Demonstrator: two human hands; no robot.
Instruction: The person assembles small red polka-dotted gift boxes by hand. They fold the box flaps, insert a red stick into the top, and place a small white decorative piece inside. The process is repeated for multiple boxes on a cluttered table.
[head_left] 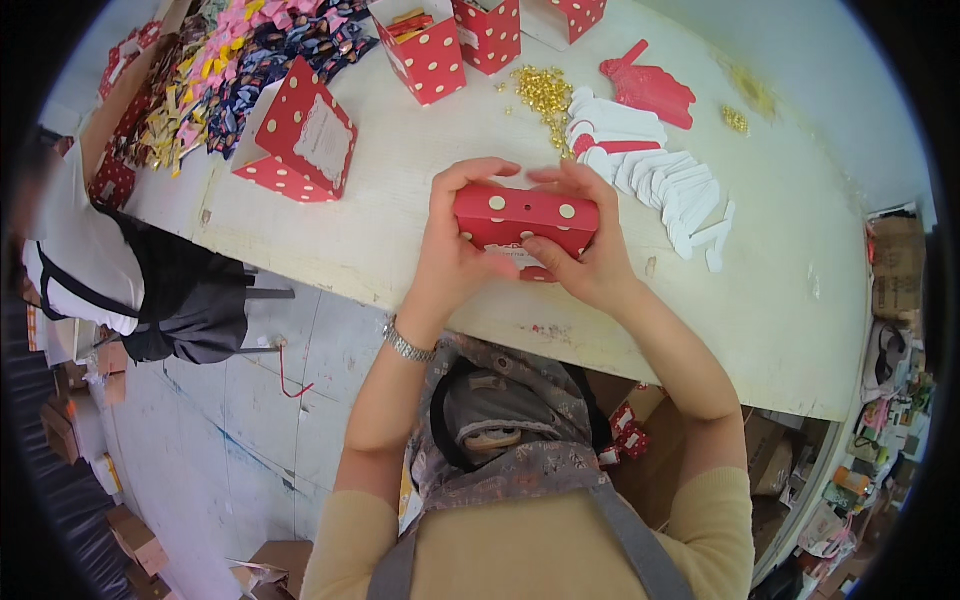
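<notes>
We grip 1 red cardboard box with cream polka dots (527, 224) between our left hand (452, 235) and our right hand (600, 250); both hands are closed about its ends, the right thumb lying on the near face. The box is over the near part of the pale tabletop (780, 300); we cannot tell whether its base touches. Its upward face is a long rectangle with 1 small dark hole, flanked by 2 large dots; the near face bears a pale label, partly covered. Beyond it we count 4 open red polka-dot boxes: 1 at left (325, 140) and 3 along the upper edge (425, 60). We see 2 groups of small gold pieces, 1 larger (543, 95) and 1 smaller (735, 120), 1 overlapping spread of white paper tags (680, 190) and 1 red tag stack (655, 90); individual pieces overlap too closely to count.
</notes>
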